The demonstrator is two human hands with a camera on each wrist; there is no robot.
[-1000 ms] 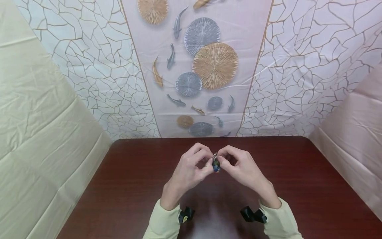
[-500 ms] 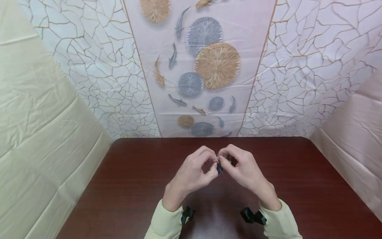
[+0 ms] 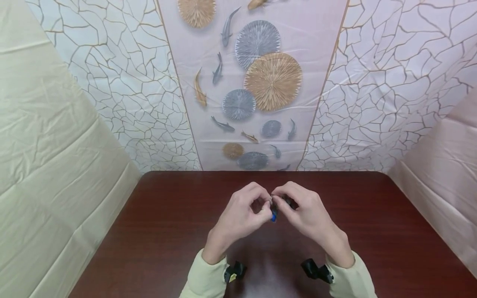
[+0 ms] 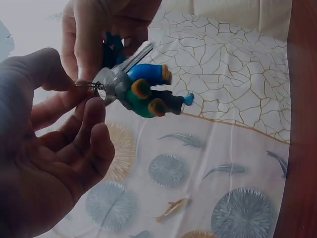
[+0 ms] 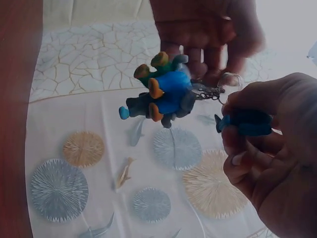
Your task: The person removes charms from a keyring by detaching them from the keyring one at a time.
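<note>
Both hands meet above the table, working on a bunch of keychains. My left hand (image 3: 240,219) pinches the metal key ring (image 4: 100,88) between thumb and forefinger. From the ring, on short chains, hang several small figurine charms (image 5: 168,94) in blue, green and dark grey with orange and light-blue ends. My right hand (image 3: 307,217) holds a separate dark-blue charm (image 5: 250,122) between its thumb and fingers, its fingertips right at the ring. A thin metal strip (image 4: 137,57) sticks out beside the charms. In the head view, fingers hide most of the bunch.
A dark red-brown table (image 3: 179,219) lies beneath the hands. Behind it hangs a patterned cloth (image 3: 275,124) with fish and round motifs, and plain cream cloth (image 3: 67,165) borders the left side. Black wrist cameras (image 3: 316,271) sit at the sleeves.
Both hands have shifted slightly right in the head view. The charms have turned between the fingers: earlier green and blue showed, now mainly a blue tip, with a dark part inside the right hand's curl.
</note>
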